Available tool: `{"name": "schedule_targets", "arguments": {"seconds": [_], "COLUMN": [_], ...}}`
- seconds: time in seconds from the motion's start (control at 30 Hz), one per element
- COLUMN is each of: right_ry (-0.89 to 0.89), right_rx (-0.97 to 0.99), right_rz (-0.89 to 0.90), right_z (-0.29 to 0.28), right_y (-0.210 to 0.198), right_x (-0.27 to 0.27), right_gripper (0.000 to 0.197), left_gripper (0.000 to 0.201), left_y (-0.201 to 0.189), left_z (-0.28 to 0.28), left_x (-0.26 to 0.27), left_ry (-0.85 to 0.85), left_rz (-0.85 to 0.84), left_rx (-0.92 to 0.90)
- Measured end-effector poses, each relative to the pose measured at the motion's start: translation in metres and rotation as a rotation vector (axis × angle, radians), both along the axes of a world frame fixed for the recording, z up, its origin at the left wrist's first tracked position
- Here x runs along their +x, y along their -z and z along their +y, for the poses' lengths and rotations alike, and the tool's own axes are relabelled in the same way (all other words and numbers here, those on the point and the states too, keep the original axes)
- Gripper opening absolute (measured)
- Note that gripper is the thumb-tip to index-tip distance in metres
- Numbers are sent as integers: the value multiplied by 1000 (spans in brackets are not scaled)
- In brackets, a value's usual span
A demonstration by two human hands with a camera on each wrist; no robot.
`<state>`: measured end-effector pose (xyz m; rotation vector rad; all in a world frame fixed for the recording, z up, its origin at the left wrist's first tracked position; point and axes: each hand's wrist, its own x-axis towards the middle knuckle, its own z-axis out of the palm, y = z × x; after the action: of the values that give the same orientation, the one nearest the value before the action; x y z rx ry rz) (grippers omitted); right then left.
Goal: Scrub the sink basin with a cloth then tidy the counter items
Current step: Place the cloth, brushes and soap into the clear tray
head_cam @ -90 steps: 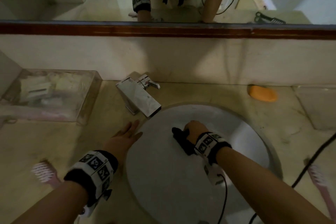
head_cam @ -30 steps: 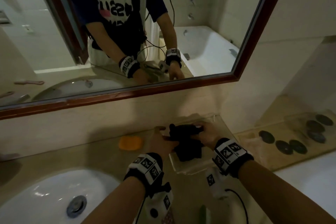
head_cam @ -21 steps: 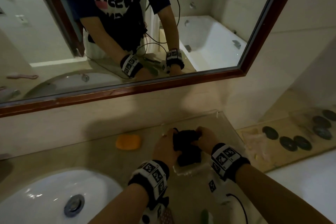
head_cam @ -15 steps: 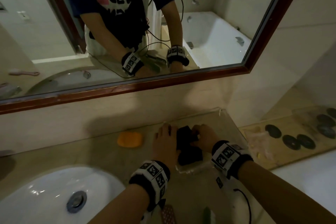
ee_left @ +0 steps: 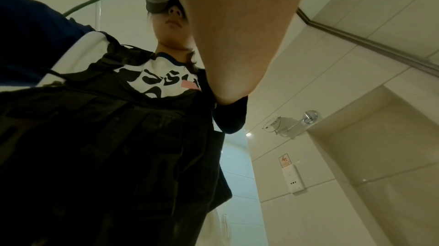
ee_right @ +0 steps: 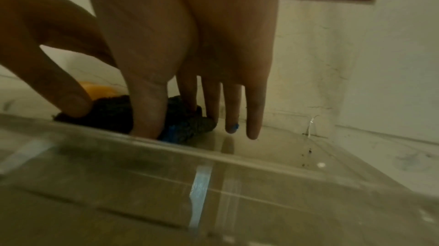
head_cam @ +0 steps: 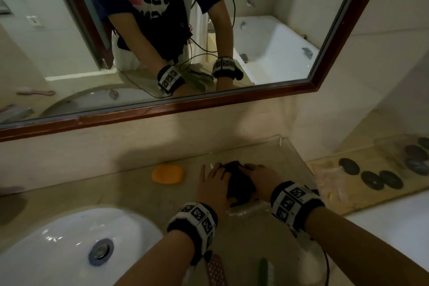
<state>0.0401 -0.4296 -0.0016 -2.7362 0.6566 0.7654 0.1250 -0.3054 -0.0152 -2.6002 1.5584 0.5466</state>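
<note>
A black cloth (head_cam: 240,184) lies bunched in a clear plastic tray (head_cam: 296,154) on the counter, right of the white sink basin (head_cam: 46,251). My left hand (head_cam: 214,183) lies over the cloth's left side with fingers spread. My right hand (head_cam: 256,176) rests on its right side. In the right wrist view the cloth (ee_right: 190,126) sits behind the tray's near wall (ee_right: 213,158). There the right hand's straight fingers (ee_right: 234,111) point down, and its thumb presses the cloth. A left-hand finger (ee_right: 71,99) presses the cloth's other end. The left wrist view shows only my forearm and torso.
An orange soap bar (head_cam: 167,173) lies against the back wall, left of the tray. The drain (head_cam: 101,251) shows in the basin. A green object (head_cam: 263,271) and a pink patterned item (head_cam: 216,269) lie at the counter's front. Dark round stones (head_cam: 371,179) sit on the right ledge.
The view swung from the basin to the tray. Both hands lowered the cloth from above the tray into it. The left hand has slid from beside the cloth onto it.
</note>
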Motion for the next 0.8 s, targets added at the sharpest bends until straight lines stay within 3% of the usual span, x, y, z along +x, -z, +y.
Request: {"name": "schedule_targets", "arguments": {"seconds": [0.13, 0.33, 0.43, 0.8], "right_ry": [81, 194, 251, 500], "right_rx": [-28, -55, -61, -20], "right_rz": [-39, -180, -215, -63], "right_z": [8, 37, 60, 163], "right_y": [-7, -42, -50, -29], "right_x": [-10, -52, -82, -165], "right_gripper": [87, 61, 64, 58], "left_gripper": [61, 50, 50, 56], "left_y": [-13, -45, -50, -9], "left_z": [18, 64, 91, 168], "left_x": [-3, -20, -33, -99], "left_ry": [-29, -99, -109, -205], "left_rz": [-37, -98, -119, 170], "left_rx": [-78, -186, -217, -35]}}
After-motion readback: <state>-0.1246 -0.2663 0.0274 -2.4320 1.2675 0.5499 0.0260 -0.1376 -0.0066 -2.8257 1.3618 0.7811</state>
